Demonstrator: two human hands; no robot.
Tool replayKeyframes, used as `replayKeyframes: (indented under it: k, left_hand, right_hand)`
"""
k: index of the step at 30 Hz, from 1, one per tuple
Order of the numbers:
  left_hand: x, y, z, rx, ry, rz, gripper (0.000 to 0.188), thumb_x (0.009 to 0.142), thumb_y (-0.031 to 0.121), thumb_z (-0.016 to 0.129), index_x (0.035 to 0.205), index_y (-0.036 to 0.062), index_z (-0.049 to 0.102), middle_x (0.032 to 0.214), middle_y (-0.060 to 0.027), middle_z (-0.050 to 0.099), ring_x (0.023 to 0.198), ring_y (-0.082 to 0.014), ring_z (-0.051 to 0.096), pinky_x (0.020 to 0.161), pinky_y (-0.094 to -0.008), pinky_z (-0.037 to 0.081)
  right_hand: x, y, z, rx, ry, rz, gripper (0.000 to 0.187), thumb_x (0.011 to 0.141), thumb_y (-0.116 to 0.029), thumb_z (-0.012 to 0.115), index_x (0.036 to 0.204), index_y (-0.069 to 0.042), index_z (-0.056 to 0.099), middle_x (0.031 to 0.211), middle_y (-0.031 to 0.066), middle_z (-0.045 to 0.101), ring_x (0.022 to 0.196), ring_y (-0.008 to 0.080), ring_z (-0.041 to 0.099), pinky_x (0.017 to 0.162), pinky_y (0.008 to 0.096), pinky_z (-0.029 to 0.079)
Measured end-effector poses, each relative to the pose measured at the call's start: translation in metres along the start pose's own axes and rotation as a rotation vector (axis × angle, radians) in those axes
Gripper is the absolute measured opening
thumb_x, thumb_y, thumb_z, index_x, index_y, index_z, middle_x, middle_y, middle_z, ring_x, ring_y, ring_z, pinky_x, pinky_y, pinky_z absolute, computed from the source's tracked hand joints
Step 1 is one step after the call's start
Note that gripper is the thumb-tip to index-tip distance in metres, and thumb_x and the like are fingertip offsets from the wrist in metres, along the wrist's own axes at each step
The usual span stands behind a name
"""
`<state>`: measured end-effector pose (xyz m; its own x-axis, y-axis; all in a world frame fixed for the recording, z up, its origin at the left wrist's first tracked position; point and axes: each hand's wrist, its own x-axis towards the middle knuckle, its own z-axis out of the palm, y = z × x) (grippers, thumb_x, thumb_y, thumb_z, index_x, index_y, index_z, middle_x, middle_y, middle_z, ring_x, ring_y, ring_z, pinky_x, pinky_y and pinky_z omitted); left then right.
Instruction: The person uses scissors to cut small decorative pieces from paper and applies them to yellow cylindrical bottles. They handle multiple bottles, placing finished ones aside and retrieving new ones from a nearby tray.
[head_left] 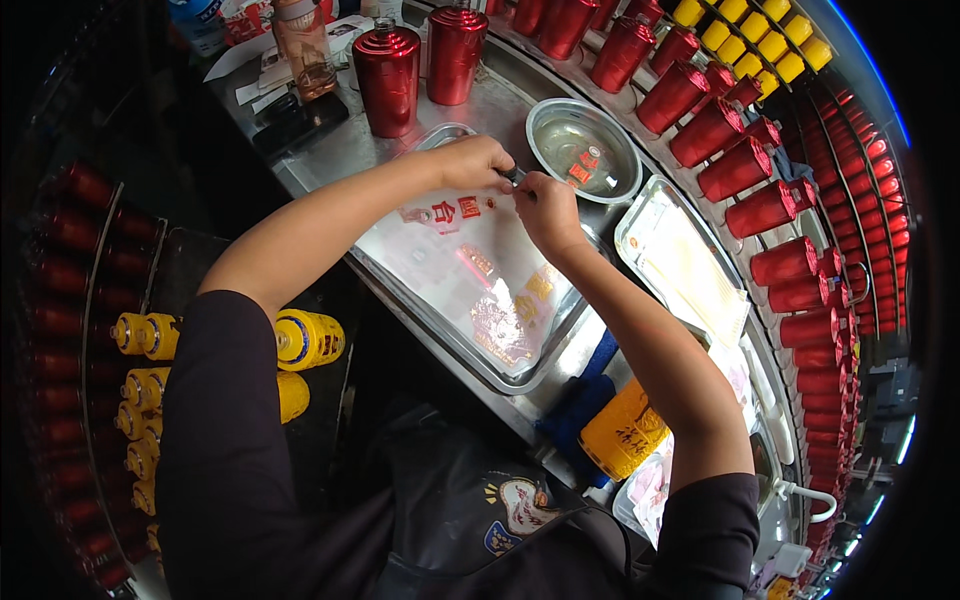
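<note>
Over the far end of a metal tray (487, 377), my left hand (474, 163) and my right hand (549, 212) meet with fingers pinched together. Between the fingertips shows a small dark object (511, 174), too small to name. Beneath them in the tray lies a clear wet sheet (405, 262) with red and gold printed decals (497, 318). Just beyond my right hand stands a round metal bowl (535, 140) of water, with a red decal (585, 165) in it.
Two glossy red bottles (388, 85) stand behind the tray, near a clear drinking bottle (303, 50). A second tray (629, 232) holds pale paper sheets (682, 265). By my right forearm lies a yellow bottle (622, 430) near a blue cloth (580, 405). Rows of red bottles (735, 170) line the right.
</note>
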<state>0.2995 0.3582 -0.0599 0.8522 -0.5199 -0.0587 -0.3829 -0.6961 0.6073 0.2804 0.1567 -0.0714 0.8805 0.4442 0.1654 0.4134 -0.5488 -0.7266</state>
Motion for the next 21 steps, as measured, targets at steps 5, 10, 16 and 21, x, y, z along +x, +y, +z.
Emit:
replayKeyframes:
  k: [5,10,16,21]
  left_hand:
    - [-0.001,-0.010,-0.001,-0.312,0.011,-0.088,0.031,0.087,0.024,0.073,0.078,-0.0024,0.060,0.063,-0.0096,0.048,0.063,-0.0098,0.048,0.059,-0.0350,0.041]
    - [0.006,-0.020,0.003,-0.157,0.046,-0.067,0.032,0.088,0.026,0.072,0.079,-0.0028,0.061,0.064,-0.0127,0.050,0.063,-0.0152,0.052,0.062,-0.0377,0.043]
    - [0.002,-0.048,0.017,-0.062,0.227,-0.065,0.033,0.086,0.028,0.073,0.082,-0.0025,0.062,0.073,-0.0184,0.061,0.070,-0.0281,0.060,0.068,-0.0413,0.045]
    - [-0.017,0.012,-0.013,-0.021,0.062,-0.048,0.025,0.074,0.017,0.079,0.083,-0.0016,0.064,0.078,-0.0156,0.068,0.071,-0.0259,0.068,0.066,-0.0389,0.052]
  right_hand:
    - [-0.009,0.012,0.008,-0.026,0.088,-0.181,0.007,0.084,-0.005,0.064,0.086,0.001,0.068,0.075,0.0192,0.066,0.069,0.0294,0.068,0.066,0.0355,0.053]
    - [-0.006,0.013,0.007,-0.011,0.043,-0.028,0.006,0.086,-0.003,0.061,0.089,0.001,0.065,0.080,0.0207,0.066,0.075,0.0355,0.066,0.069,0.0417,0.052]
    - [-0.010,0.011,0.009,-0.020,-0.021,-0.093,0.013,0.084,-0.011,0.064,0.091,-0.001,0.061,0.094,0.0242,0.064,0.090,0.0442,0.062,0.078,0.0494,0.050]
    - [-0.015,-0.002,0.002,-0.164,-0.178,-0.076,0.033,0.073,-0.017,0.082,0.099,-0.002,0.068,0.106,0.0169,0.061,0.088,0.0371,0.066,0.079,0.0406,0.054]
